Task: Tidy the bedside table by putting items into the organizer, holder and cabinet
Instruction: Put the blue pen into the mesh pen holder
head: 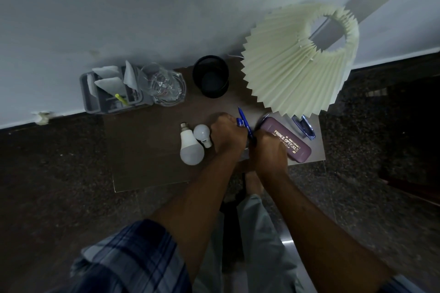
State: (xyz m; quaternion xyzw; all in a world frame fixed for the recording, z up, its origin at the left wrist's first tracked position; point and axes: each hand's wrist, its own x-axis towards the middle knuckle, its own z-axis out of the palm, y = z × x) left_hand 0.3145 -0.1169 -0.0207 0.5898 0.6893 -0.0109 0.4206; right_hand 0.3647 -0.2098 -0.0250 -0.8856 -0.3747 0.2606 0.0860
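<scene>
left hand clamped round blue plastic pens just left of maroon oblong spectacle case, right hand curled against case, grip hidden, two white bulbs further left, black mesh cup holder and grey plastic organizer behind-left of case

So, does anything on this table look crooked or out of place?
Yes: the pleated lampshade at the back right seems tilted to one side. Two light bulbs lie loose on the table beside the left hand.
</scene>
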